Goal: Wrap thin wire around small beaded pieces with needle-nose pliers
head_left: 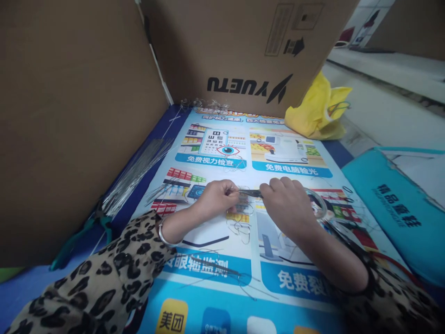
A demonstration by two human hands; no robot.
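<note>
My right hand (287, 199) is wrapped round a pair of needle-nose pliers (251, 193); the dark narrow jaws point left and the handles are mostly hidden in the fist. Thumb and fingers of my left hand (222, 197) pinch a thin wire right at the tip of the jaws; the fingers cover most of it. Bent loops of thin wire (240, 228) lie on the printed poster just below the hands. More loose straight wires (215, 266) are scattered nearer to me.
A bundle of straight silvery wires (137, 171) and teal-handled pliers (83, 234) lie at left beside a cardboard wall (69, 116). Tangled wire pieces (205, 103) sit at the back. A yellow bag (314, 111) and a teal box (389, 208) stand at right.
</note>
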